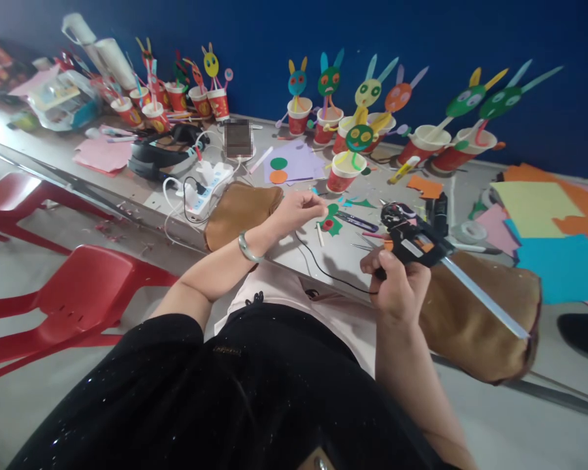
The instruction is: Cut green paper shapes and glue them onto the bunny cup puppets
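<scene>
My right hand [402,284] is wrapped round the handle of a black hot glue gun [416,245]. A long translucent glue stick [485,297] sticks out of its back end, and a black cord [318,264] trails away to the left. My left hand [298,214] is raised over the table with thumb and fingertips pinched together; anything between them is too small to make out. Just right of those fingertips lie green paper pieces [334,225], a small red roll [328,224] and a dark purple craft knife [357,221]. A red paper cup with a green-faced figure [360,138] stands behind them.
Several cup figures [298,117] line the blue wall. A power strip [208,192] and brown cushion [242,212] are at left, another brown cushion [485,313] at right. Coloured paper [553,261], a tape roll [470,232] and a yellow cutter [404,170] lie about. Red chairs [88,287] stand left.
</scene>
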Demonstrator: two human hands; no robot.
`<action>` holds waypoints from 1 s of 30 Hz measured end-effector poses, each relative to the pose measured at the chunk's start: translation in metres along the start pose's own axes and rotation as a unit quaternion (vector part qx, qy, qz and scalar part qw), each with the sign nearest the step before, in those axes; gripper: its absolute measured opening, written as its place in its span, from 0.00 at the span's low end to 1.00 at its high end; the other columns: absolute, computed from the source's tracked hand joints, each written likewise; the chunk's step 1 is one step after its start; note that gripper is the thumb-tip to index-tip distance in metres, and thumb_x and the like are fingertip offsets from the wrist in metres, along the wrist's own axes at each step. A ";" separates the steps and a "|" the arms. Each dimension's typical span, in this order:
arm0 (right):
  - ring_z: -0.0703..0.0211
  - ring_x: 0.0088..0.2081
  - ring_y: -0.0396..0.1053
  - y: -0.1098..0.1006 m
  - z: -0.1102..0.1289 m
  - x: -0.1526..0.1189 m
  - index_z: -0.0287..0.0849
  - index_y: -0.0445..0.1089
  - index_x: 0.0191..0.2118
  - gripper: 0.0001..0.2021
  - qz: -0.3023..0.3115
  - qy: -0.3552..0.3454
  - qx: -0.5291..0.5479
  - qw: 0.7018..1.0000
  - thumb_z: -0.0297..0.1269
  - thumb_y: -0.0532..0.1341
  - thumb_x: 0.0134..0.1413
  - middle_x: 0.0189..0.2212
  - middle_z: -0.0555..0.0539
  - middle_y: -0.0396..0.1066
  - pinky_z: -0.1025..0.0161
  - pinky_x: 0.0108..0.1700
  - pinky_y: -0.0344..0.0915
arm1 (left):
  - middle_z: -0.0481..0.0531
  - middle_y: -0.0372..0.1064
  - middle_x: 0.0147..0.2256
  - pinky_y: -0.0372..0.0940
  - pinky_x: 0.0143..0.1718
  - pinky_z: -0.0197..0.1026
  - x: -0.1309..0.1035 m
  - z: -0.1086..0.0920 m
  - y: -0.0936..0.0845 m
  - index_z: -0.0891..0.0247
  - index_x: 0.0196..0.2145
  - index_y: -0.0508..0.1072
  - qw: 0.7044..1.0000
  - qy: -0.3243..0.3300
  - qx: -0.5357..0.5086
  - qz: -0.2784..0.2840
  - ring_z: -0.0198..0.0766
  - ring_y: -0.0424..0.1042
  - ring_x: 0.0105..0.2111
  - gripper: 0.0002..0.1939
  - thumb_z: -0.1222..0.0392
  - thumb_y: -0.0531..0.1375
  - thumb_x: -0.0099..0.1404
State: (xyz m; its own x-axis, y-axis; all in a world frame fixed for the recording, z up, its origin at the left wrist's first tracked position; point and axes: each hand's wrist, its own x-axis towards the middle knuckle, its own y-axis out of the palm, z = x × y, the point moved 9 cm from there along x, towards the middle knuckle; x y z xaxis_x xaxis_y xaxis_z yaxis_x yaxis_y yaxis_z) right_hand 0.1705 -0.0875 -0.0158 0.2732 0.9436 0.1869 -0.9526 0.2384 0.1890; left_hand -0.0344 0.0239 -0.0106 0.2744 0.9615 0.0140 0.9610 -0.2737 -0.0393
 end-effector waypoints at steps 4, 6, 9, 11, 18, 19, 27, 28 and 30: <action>0.63 0.21 0.61 -0.008 0.007 -0.013 0.46 0.71 0.35 0.07 -0.040 -0.032 0.014 0.999 0.39 0.68 0.55 0.20 0.57 0.59 0.59 0.28 0.60 | 0.45 0.71 0.22 0.55 0.29 0.34 0.015 0.013 0.011 0.67 0.24 0.77 0.989 -0.031 0.135 0.057 0.25 0.60 0.22 0.04 0.70 0.66 0.55; 0.62 0.21 0.61 -0.010 0.008 -0.017 0.46 0.71 0.36 0.07 -0.054 -0.035 0.024 0.998 0.39 0.69 0.55 0.20 0.57 0.59 0.60 0.27 0.60 | 0.45 0.70 0.20 0.55 0.28 0.35 0.025 0.016 0.018 0.67 0.22 0.77 0.979 -0.036 0.178 0.098 0.26 0.60 0.21 0.04 0.71 0.66 0.53; 0.63 0.21 0.62 -0.016 0.006 -0.021 0.46 0.71 0.38 0.09 -0.078 -0.039 0.031 0.996 0.39 0.70 0.55 0.19 0.58 0.59 0.60 0.27 0.62 | 0.48 0.71 0.20 0.59 0.27 0.36 0.033 0.020 0.035 0.67 0.21 0.77 0.962 -0.050 0.203 0.177 0.32 0.69 0.22 0.05 0.72 0.64 0.51; 0.64 0.20 0.63 -0.020 0.004 -0.023 0.46 0.70 0.38 0.10 -0.099 -0.040 0.037 0.994 0.39 0.71 0.54 0.19 0.59 0.59 0.61 0.27 0.63 | 0.48 0.71 0.20 0.62 0.28 0.37 0.032 0.022 0.048 0.66 0.21 0.76 0.951 -0.057 0.210 0.222 0.36 0.73 0.23 0.06 0.73 0.64 0.52; 0.65 0.19 0.61 -0.031 -0.005 -0.036 0.43 0.72 0.37 0.11 -0.151 -0.046 0.029 0.987 0.40 0.71 0.51 0.18 0.60 0.61 0.62 0.26 0.62 | 0.48 0.70 0.20 0.63 0.33 0.40 0.035 0.014 0.075 0.65 0.18 0.73 0.919 0.007 0.316 0.236 0.34 0.69 0.24 0.11 0.76 0.63 0.53; 0.65 0.19 0.62 -0.031 -0.005 -0.038 0.43 0.72 0.37 0.11 -0.159 -0.049 0.024 0.986 0.40 0.71 0.51 0.18 0.60 0.61 0.62 0.26 0.63 | 0.47 0.69 0.19 0.63 0.33 0.41 0.038 0.013 0.078 0.64 0.18 0.72 0.923 0.004 0.307 0.233 0.33 0.68 0.24 0.12 0.76 0.63 0.54; 0.65 0.19 0.61 -0.034 -0.001 -0.040 0.44 0.68 0.34 0.14 -0.204 -0.080 0.032 0.975 0.44 0.72 0.51 0.17 0.60 0.59 0.62 0.25 0.63 | 0.48 0.74 0.27 0.70 0.36 0.41 0.069 -0.006 0.120 0.61 0.28 0.71 0.962 -0.015 0.159 0.220 0.32 0.73 0.29 0.12 0.71 0.64 0.67; 0.65 0.19 0.61 -0.035 0.000 -0.041 0.44 0.69 0.34 0.13 -0.197 -0.086 0.027 0.976 0.44 0.72 0.52 0.17 0.60 0.59 0.62 0.25 0.63 | 0.49 0.76 0.29 0.70 0.35 0.41 0.067 -0.008 0.120 0.61 0.29 0.71 0.964 -0.019 0.150 0.218 0.32 0.74 0.29 0.11 0.69 0.65 0.68; 0.64 0.20 0.62 -0.035 0.005 -0.044 0.44 0.70 0.35 0.13 -0.177 -0.104 0.000 0.979 0.45 0.71 0.55 0.18 0.59 0.60 0.61 0.25 0.64 | 0.53 0.78 0.34 0.69 0.34 0.40 0.058 -0.011 0.112 0.64 0.31 0.73 0.968 -0.022 0.132 0.212 0.33 0.75 0.31 0.07 0.66 0.66 0.68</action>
State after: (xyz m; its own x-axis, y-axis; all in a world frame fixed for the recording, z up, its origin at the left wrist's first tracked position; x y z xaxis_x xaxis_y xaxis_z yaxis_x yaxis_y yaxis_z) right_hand 0.1928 -0.1382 -0.0260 0.6073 0.7352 0.3012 -0.7934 0.5421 0.2766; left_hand 0.0894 0.0483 -0.0029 0.6350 0.7657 -0.1023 0.7182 -0.6339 -0.2869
